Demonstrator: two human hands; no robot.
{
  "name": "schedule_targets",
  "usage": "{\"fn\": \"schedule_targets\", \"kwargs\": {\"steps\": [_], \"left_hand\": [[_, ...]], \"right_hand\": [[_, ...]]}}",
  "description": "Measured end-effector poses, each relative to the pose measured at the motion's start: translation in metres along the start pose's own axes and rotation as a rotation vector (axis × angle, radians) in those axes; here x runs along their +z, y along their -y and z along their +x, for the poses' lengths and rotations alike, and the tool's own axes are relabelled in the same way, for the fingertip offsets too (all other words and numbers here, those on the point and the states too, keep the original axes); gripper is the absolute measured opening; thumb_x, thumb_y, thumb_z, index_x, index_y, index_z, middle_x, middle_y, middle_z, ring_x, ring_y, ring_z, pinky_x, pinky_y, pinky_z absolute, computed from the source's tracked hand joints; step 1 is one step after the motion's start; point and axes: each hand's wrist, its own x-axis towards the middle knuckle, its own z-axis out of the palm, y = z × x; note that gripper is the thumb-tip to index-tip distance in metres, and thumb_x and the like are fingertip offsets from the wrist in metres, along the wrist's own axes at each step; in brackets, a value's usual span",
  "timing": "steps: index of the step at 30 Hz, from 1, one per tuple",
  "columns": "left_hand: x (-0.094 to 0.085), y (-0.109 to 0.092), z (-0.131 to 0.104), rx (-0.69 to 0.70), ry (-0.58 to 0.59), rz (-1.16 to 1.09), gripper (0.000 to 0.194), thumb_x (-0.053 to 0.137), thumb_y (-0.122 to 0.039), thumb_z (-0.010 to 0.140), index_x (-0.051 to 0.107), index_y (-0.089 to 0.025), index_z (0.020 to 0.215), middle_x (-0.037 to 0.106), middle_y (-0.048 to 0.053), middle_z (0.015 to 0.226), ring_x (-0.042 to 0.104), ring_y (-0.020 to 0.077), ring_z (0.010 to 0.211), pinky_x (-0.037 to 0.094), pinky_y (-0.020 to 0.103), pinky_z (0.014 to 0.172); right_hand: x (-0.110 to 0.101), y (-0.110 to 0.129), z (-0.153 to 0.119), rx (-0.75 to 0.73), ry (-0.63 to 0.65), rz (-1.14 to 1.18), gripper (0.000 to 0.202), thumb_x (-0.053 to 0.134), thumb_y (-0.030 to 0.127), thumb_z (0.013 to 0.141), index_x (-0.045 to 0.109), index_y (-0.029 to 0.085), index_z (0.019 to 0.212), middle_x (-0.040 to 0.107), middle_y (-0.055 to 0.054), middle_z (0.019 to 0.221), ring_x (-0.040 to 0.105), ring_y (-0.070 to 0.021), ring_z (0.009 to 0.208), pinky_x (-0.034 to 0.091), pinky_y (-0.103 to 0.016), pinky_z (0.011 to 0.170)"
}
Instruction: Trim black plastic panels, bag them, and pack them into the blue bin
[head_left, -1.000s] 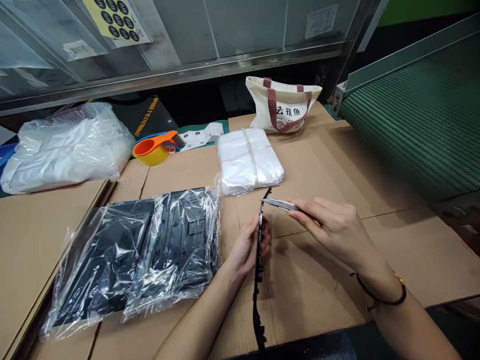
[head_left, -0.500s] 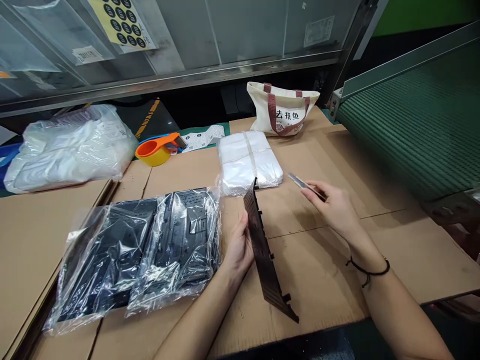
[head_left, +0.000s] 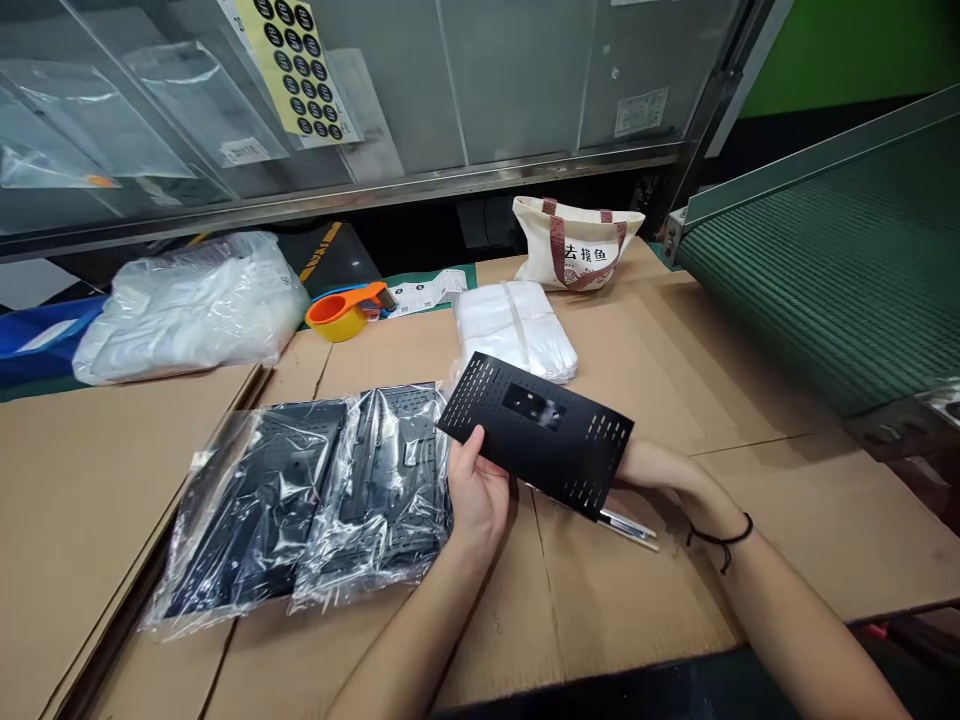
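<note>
The black panel (head_left: pixel 555 455) stood on its edge in my grip a moment ago, apart from the blade; now I have turned it so its broad, slotted face shows to me, which I take to mean the edge work is paused and the flat side is what I can look over. My left hand (head_left: pixel 478 500) holds it at the near left edge, thumb on the face and fingers curled beneath, above the cardboard (head_left: pixel 495 620). My right hand (head_left: pixel 651 465) has gone behind the right end; its fingers are hidden, so I cannot tell whether they grip anything. A silver tool (head_left: pixel 628 528) pokes out below that end, held or lying, I can't say. To the left lie two panels in clear bags (head_left: pixel 300 500), side by side. Farther off are a banded white stack (head_left: pixel 517 325), an orange dispenser (head_left: pixel 345 310), a bulky plastic bundle (head_left: pixel 195 305) and a cloth bag (head_left: pixel 577 250); a green conveyor belt (head_left: pixel 832 270) runs at the far right, and a yellow sticker sheet (head_left: pixel 296 70) hangs at the far left.
</note>
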Motion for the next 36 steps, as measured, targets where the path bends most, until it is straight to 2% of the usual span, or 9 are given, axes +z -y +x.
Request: {"fn": "schedule_targets", "kwargs": {"steps": [3, 9, 13, 17, 21, 25, 27, 30, 36], "left_hand": [[0.001, 0.001, 0.0, 0.029, 0.01, -0.014, 0.026, 0.066, -0.016, 0.076, 0.065, -0.02, 0.102, 0.071, 0.004, 0.109, 0.063, 0.0189, 0.109, 0.051, 0.031, 0.094], [0.001, 0.004, -0.007, 0.027, 0.084, 0.038, 0.029, 0.075, -0.022, 0.07, 0.065, -0.021, 0.097, 0.071, 0.003, 0.106, 0.065, 0.0175, 0.103, 0.051, 0.027, 0.09], [-0.003, 0.008, -0.01, -0.011, 0.164, 0.134, 0.032, 0.077, -0.026, 0.071, 0.064, -0.02, 0.099, 0.07, 0.004, 0.103, 0.064, 0.0188, 0.104, 0.049, 0.03, 0.094], [-0.006, 0.007, -0.01, 0.13, 0.187, 0.183, 0.046, 0.074, -0.027, 0.075, 0.054, -0.029, 0.116, 0.064, 0.001, 0.117, 0.059, 0.0163, 0.112, 0.045, 0.029, 0.099], [-0.007, 0.0, -0.007, 0.287, 0.205, 0.3, 0.058, 0.071, -0.026, 0.079, 0.044, -0.038, 0.13, 0.056, 0.0, 0.13, 0.053, 0.0156, 0.121, 0.04, 0.029, 0.103], [-0.006, -0.008, -0.006, 0.407, 0.317, 0.511, 0.029, 0.062, -0.034, 0.085, 0.066, -0.025, 0.113, 0.059, 0.005, 0.128, 0.047, 0.0226, 0.127, 0.029, 0.034, 0.112], [-0.006, -0.01, -0.006, 0.404, 0.345, 0.552, 0.023, 0.06, -0.037, 0.085, 0.073, -0.021, 0.096, 0.065, 0.008, 0.119, 0.053, 0.0249, 0.12, 0.031, 0.034, 0.11], [-0.007, -0.011, -0.005, 0.348, 0.318, 0.513, 0.021, 0.064, -0.038, 0.082, 0.074, -0.02, 0.086, 0.069, 0.008, 0.101, 0.06, 0.0235, 0.104, 0.04, 0.033, 0.101], [-0.007, -0.006, -0.007, 0.315, 0.258, 0.384, 0.022, 0.066, -0.036, 0.08, 0.068, -0.023, 0.097, 0.066, 0.004, 0.1, 0.06, 0.0188, 0.098, 0.044, 0.028, 0.094]], "right_hand": [[-0.012, -0.001, 0.008, 0.084, 0.067, 0.038, 0.017, 0.071, 0.034, 0.065, 0.071, 0.018, 0.072, 0.072, -0.003, 0.078, 0.066, -0.0202, 0.079, 0.055, -0.033, 0.073], [-0.029, -0.011, 0.016, 0.112, -0.189, 0.443, 0.021, 0.064, 0.036, 0.072, 0.068, 0.021, 0.084, 0.072, -0.001, 0.076, 0.067, -0.0159, 0.067, 0.055, -0.028, 0.063], [-0.029, -0.016, 0.016, 0.086, -0.311, 0.49, 0.032, 0.078, 0.039, 0.064, 0.068, 0.023, 0.09, 0.074, 0.0, 0.081, 0.07, -0.0173, 0.074, 0.057, -0.029, 0.07], [-0.035, -0.014, 0.015, 0.028, -0.41, 0.491, 0.037, 0.082, 0.046, 0.059, 0.068, 0.023, 0.085, 0.074, -0.001, 0.08, 0.071, -0.0208, 0.076, 0.058, -0.033, 0.072], [-0.04, -0.007, 0.013, 0.087, -0.41, 0.504, 0.036, 0.085, 0.046, 0.055, 0.068, 0.021, 0.075, 0.074, 0.0, 0.076, 0.069, -0.0167, 0.065, 0.057, -0.027, 0.063], [-0.036, -0.002, 0.011, 0.124, -0.384, 0.478, 0.034, 0.086, 0.043, 0.052, 0.067, 0.021, 0.07, 0.073, 0.0, 0.073, 0.066, -0.0148, 0.059, 0.055, -0.024, 0.057], [-0.034, -0.002, 0.01, 0.147, -0.36, 0.456, 0.033, 0.085, 0.043, 0.053, 0.067, 0.02, 0.07, 0.072, 0.0, 0.071, 0.066, -0.0146, 0.058, 0.054, -0.024, 0.057], [-0.034, -0.003, 0.01, 0.149, -0.332, 0.415, 0.033, 0.083, 0.045, 0.056, 0.066, 0.02, 0.07, 0.071, 0.0, 0.07, 0.065, -0.0144, 0.057, 0.054, -0.024, 0.056], [-0.039, -0.009, 0.012, 0.101, -0.364, 0.413, 0.029, 0.079, 0.045, 0.062, 0.066, 0.021, 0.074, 0.073, 0.0, 0.074, 0.069, -0.0174, 0.066, 0.056, -0.028, 0.064]]}}
